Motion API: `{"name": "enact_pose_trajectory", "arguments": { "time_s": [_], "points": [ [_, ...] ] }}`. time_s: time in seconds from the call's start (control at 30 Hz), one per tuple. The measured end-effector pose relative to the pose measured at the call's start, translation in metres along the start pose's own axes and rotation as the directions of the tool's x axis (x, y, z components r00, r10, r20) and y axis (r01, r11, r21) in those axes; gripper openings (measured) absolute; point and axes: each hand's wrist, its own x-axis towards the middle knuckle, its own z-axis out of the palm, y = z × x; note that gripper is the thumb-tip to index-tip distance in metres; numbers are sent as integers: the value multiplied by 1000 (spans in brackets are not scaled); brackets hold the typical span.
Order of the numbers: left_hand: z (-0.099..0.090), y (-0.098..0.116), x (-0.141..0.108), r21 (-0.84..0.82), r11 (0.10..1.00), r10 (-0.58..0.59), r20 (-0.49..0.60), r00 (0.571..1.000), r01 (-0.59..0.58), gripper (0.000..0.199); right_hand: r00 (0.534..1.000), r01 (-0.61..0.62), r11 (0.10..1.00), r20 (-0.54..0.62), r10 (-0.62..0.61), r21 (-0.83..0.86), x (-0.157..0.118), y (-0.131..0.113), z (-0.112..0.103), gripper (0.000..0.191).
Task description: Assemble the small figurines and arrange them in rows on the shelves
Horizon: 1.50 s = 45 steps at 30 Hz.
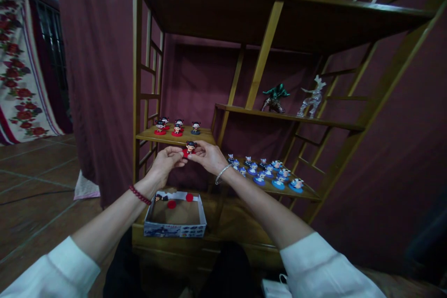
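Observation:
Both hands meet around one small figurine with dark hair buns and a red round base, held upright just in front of the left shelf. My left hand pinches the base from the left. From the right, my right hand grips the figurine with thumb and fingers. Several similar figurines stand behind on the left shelf board. Below the hands sits an open cardboard box with red round bases and a dark-haired figurine inside.
Several blue-based figurines crowd the lower right shelf. Above them stand a green-and-bronze statuette and a clear statuette. An upright wooden post divides the shelving. A dark curtain hangs at left.

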Motion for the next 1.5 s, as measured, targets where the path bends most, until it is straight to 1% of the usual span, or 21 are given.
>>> {"name": "enact_pose_trajectory", "arguments": {
  "time_s": [0.1, 0.2, 0.3, 0.4, 0.57, 0.63, 0.77, 0.83, 0.97, 1.07, 1.13, 1.2, 1.33, 1.4, 1.5],
  "points": [
    [4, 4, 2, -12, 998, 58, 18, 998, -58, 7, 1000, -2, 1000, -19, 1, -1, 6, -3, -6, 38],
    [8, 7, 4, 19, 994, 109, 34, 993, -110, 8, 1000, -9, 1000, -21, 9, -4, 11, -4, -10, 42],
    [10, 7, 7, 79, 987, 139, 26, 990, -140, 12, 999, -35, 999, -32, 34, -32, 15, -3, -13, 42],
    [13, 5, 10, 130, 977, 169, 21, 985, -170, 16, 999, -30, 998, -43, 27, -57, 17, 0, -15, 42],
    [16, 2, 16, 234, 951, 197, 47, 979, -203, 23, 998, -1, 992, -60, -6, -130, 22, 9, -15, 42],
    [15, 0, 20, 299, 924, 229, 67, 971, -239, 27, 997, -9, 987, -71, -2, -161, 25, 12, -16, 41],
    [10, -7, 30, 434, 821, 351, 129, 927, -371, 34, 995, -50, 975, -91, 30, -216, 31, 13, -16, 42],
    [8, -8, 33, 493, 762, 397, 156, 904, -420, 35, 995, -61, 967, -90, 40, -247, 35, 12, -16, 42],
    [8, -1, 34, 597, 649, 442, 209, 872, -472, 35, 991, -116, 937, -98, 89, -328, 44, 9, -18, 40],
    [7, 7, 33, 676, 539, 467, 257, 846, -503, 34, 988, -150, 916, -92, 124, -371, 52, 7, -17, 36],
    [5, 10, 34, 719, 468, 485, 277, 829, -514, 31, 987, -161, 905, -80, 141, -395, 56, 6, -16, 36],
    [3, 11, 35, 747, 421, 503, 280, 818, -514, 29, 987, -160, 892, -71, 144, -422, 61, 6, -14, 37],
    [-4, 13, 34, 816, 332, 527, 256, 810, -473, 29, 986, -165, 871, -67, 152, -462, 70, 8, -10, 39],
    [-8, 15, 33, 852, 264, 535, 260, 804, -451, 28, 983, -180, 865, -63, 170, -468, 74, 10, -8, 42],
    [-15, 17, 32, 882, 158, 553, 294, 780, -444, 28, 981, -186, 863, -50, 185, -470, 78, 11, -5, 44]
  ]
}}
